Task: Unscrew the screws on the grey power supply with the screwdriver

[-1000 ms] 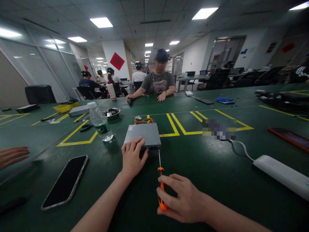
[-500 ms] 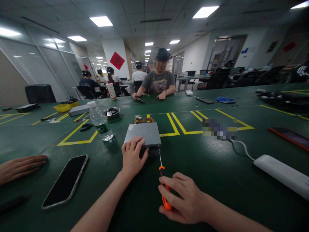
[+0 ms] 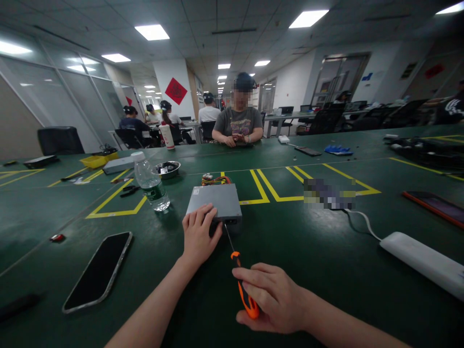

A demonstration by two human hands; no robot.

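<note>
The tip of the screwdriver (image 3: 236, 258) has been shifted from the right front corner of the metal box (image 3: 214, 199) to a spot further left along the same near side, beside the dark socket (image 3: 232, 222) and close to the thumb of the left hand (image 3: 198, 231). The shaft has been tilted with the move, so that it now slants up and leftward. By this, the work at the corner appears to have been left, for the moment at least; whether anything there was finished cannot be seen, nor whether the box is touched by the tip now.

The handle is held by the right hand (image 3: 277, 296) between thumb and curled fingers, the grip fairly loose. The left hand is laid over the box's near left part, fingers partly spread on top and thumb at the near edge; whether it is gripped or merely pressed cannot be told. The box has been kept in place, flat on the worktop (image 3: 308, 251), with coloured wires (image 3: 217, 181) at its far side, so it seems well steadied.

At the left, a neighbour's hand has been withdrawn, and a small red thing (image 3: 57, 238) is left near the phone (image 3: 97, 273).
</note>
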